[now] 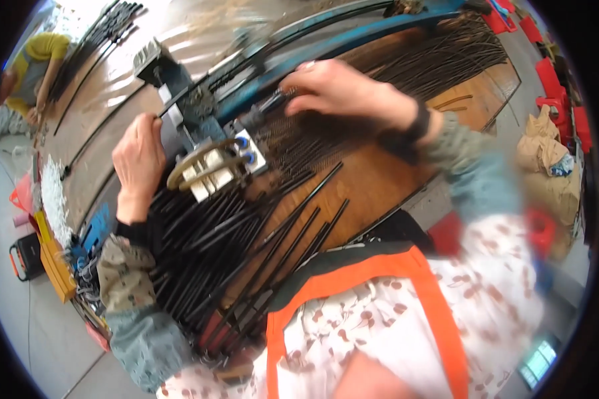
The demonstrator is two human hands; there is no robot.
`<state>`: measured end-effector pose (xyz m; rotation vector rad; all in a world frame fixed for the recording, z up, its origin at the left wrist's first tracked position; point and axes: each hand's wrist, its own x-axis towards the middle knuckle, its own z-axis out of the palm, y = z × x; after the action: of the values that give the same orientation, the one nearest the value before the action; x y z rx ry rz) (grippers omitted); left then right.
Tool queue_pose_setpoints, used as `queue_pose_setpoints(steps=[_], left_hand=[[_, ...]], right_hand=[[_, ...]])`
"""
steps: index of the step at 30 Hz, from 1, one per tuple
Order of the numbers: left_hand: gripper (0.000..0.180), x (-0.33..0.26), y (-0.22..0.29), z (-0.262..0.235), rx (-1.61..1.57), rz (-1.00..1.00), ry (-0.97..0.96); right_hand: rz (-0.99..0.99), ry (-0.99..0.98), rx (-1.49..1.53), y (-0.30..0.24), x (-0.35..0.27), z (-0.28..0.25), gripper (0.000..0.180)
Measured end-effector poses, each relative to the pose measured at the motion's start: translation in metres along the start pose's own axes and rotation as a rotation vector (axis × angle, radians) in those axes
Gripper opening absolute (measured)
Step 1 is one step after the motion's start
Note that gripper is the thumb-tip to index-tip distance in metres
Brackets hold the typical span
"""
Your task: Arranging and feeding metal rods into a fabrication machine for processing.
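Observation:
My left hand (138,159) is closed at the left side of a small bench machine (196,110). Its thumb and fingers pinch together at the end of a thin black rod (227,71) that runs up to the right across the machine. My right hand (333,86) is to the right of the machine, thumb and fingers curved and apart beside a dark metal cylinder (267,106); contact with it is hard to tell. A white metal block with blue air fittings (249,151) and brown curved hoses (203,159) sit at the machine's front.
Black rods (206,239) pile up at the near edge, and thin dark rods (439,60) cover the wooden table (359,199) at right. A blue beam (339,46) crosses behind. A person in yellow (43,53) works at far left. Red chairs (552,93) line the right.

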<state>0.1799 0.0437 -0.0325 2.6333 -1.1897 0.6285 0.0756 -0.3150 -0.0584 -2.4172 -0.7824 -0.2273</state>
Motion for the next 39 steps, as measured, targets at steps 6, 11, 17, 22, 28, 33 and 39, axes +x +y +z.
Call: queue_pose_setpoints(steps=[6, 11, 17, 22, 28, 33, 39], left_hand=[[0.017, -0.055, -0.111, -0.021, 0.279, -0.045, -0.003], [0.01, -0.065, -0.053, -0.055, 0.407, -0.206, -0.119], [0.019, -0.122, 0.057, -0.055, 0.061, -0.118, -0.364], [0.014, -0.141, 0.057, -0.047, 0.084, -0.179, -0.42], [0.045, -0.135, 0.062, -0.053, -0.107, -0.039, -0.418], [0.04, -0.136, 0.08, -0.053, -0.145, -0.104, -0.313], [0.04, -0.113, 0.114, -0.064, -0.097, -0.072, -0.306]], right_hand=[[-0.157, -0.155, -0.298, -0.002, -0.03, 0.027, 0.023], [-0.174, -0.163, -0.208, -0.017, -0.022, 0.003, 0.024], [-0.036, -0.204, -0.224, -0.044, -0.014, 0.015, 0.018], [-0.075, -0.242, -0.18, -0.057, -0.007, 0.023, 0.012], [-0.011, -0.169, 0.059, -0.064, -0.005, 0.02, 0.01], [0.181, -0.332, 0.171, -0.075, -0.009, 0.032, 0.015], [-0.059, -0.105, 0.38, -0.062, -0.025, 0.049, 0.021]])
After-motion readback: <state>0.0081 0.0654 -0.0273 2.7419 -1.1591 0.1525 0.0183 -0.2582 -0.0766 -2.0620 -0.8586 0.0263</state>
